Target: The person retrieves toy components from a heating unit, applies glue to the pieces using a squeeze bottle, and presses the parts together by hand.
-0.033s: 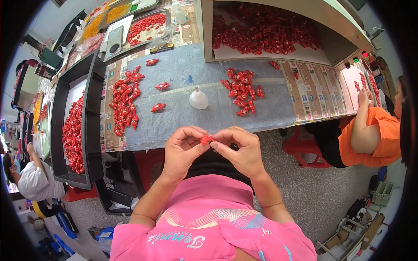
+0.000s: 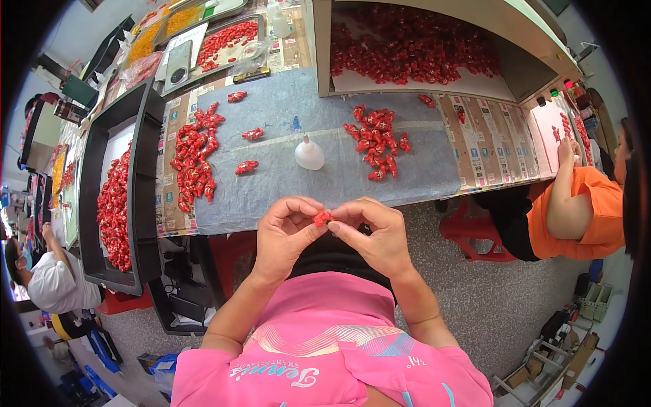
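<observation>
Fingertips [image 2: 336,229] closed on red piece [image 2: 321,218], its shape unclear
Left hand [image 2: 288,234] and right hand [image 2: 374,230] share it; white bottle [image 2: 310,156] beyond, between red piles [image 2: 376,139].

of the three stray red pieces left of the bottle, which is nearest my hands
The bottom piece; the middle piece and top piece lie farther away.

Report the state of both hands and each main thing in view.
Small knobbly glossy red piece: pinched from two sides
Left hand: closed on that piece
Right hand: closed on it too
White rounded plastic bottle: upright, tip up
Black rectangular plastic tray: open, holding many red pieces
Beige boxy cabinet: open-fronted, heaped with red pieces
Grey rectangular phone: flat, camera side up
</observation>
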The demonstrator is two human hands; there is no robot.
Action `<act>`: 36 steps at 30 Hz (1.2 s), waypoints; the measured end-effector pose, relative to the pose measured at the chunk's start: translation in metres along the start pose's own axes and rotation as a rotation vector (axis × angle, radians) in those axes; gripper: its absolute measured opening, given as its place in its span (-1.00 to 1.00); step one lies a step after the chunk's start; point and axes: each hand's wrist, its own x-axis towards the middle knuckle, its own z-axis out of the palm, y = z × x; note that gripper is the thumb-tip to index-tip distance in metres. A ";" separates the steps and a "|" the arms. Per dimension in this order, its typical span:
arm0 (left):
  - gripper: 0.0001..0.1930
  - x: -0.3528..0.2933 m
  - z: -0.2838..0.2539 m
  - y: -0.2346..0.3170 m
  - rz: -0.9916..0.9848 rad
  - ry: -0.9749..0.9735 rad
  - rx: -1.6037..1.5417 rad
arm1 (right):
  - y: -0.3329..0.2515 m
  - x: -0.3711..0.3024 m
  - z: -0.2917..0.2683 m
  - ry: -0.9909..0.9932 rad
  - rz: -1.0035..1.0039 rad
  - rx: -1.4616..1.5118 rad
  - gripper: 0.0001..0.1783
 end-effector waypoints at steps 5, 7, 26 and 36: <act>-0.82 0.000 0.004 -0.002 0.062 -0.030 0.063 | 0.001 -0.004 -0.002 -0.001 0.005 -0.012 -0.84; -0.83 0.000 0.006 -0.002 0.084 -0.037 0.076 | 0.000 -0.006 -0.002 0.006 0.004 -0.021 -0.83; -0.80 -0.004 0.003 -0.004 0.447 -0.012 0.579 | 0.010 -0.008 0.002 0.063 -0.260 -0.147 -0.79; -0.79 -0.003 0.007 0.001 0.418 0.012 0.475 | 0.005 -0.008 -0.004 0.001 -0.303 -0.155 -0.78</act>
